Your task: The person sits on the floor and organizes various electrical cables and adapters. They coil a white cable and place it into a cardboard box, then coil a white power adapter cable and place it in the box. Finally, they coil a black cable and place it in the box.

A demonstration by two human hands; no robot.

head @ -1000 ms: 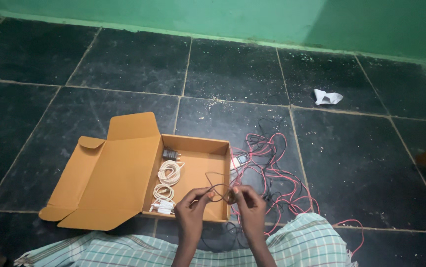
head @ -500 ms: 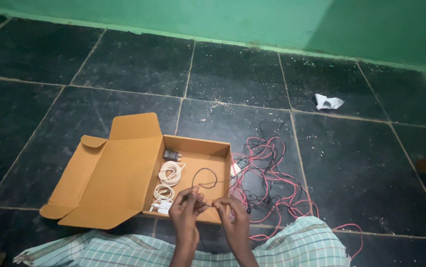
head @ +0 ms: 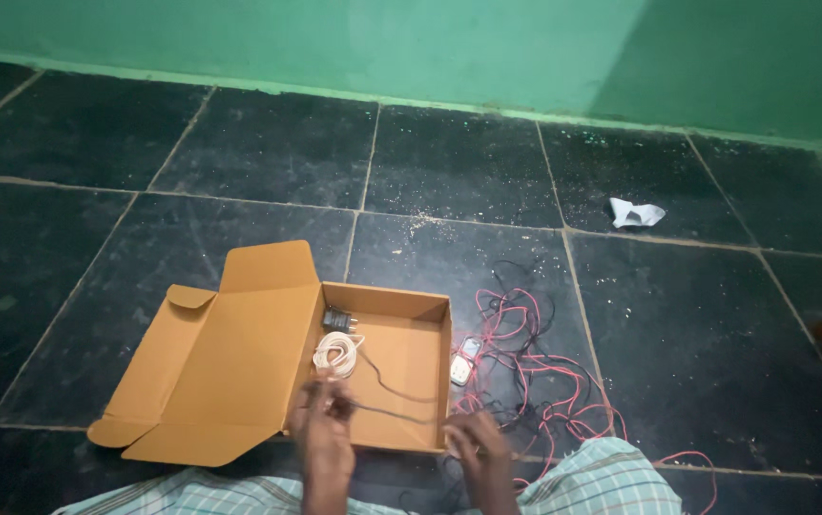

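The left hand [head: 323,431] pinches a thin dark wire [head: 387,393] at the near edge of the open cardboard box [head: 401,367]. The right hand [head: 476,446], closed on the wire's other end, sits at the box's near right corner. Inside the box lie a white cable coil [head: 336,353] and a black plug [head: 337,319]. Red and black wires [head: 535,377] tangle on the floor just right of the box.

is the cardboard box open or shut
Open. The cardboard box has its lid flap folded flat on the floor to the left, and a coiled white cable shows inside it.
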